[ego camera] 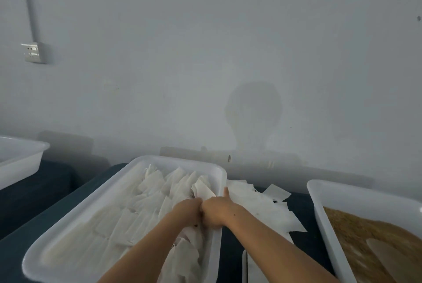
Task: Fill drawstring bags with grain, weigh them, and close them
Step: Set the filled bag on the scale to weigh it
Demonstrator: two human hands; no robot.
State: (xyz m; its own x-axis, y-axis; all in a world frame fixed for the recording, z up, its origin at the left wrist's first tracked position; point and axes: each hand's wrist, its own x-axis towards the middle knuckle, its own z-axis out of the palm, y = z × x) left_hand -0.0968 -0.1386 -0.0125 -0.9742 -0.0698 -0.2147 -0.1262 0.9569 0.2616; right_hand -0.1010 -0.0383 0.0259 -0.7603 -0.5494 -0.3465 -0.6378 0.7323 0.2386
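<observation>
A: What sits in the big white tray (159, 159) in the middle?

B: Filled drawstring bags (127, 218), pale and flat, lying in overlapping rows across its floor (a few near the far right corner stand tilted on edge).

A: And the hands?

B: The 2 hands are pressed together, knuckle to knuckle, over the right side of that tray. The left hand (188, 211) is curled, and the right hand (217, 211) is curled too, thumb sticking up by the rim. Both are down among the bags at the tray's right wall, but I cannot tell exactly what each one grips.

A: Anything outside the tray?

B: Loose empty bags (258, 205) lie spread on the dark counter (13, 253), just right of the tray. Further right, a 2nd white tub (319, 205) holds brown grain (356, 237) with a pale scoop-like piece (388, 253) lying in it. A 3rd white tub (20, 157) stands far left; its contents are hidden.
</observation>
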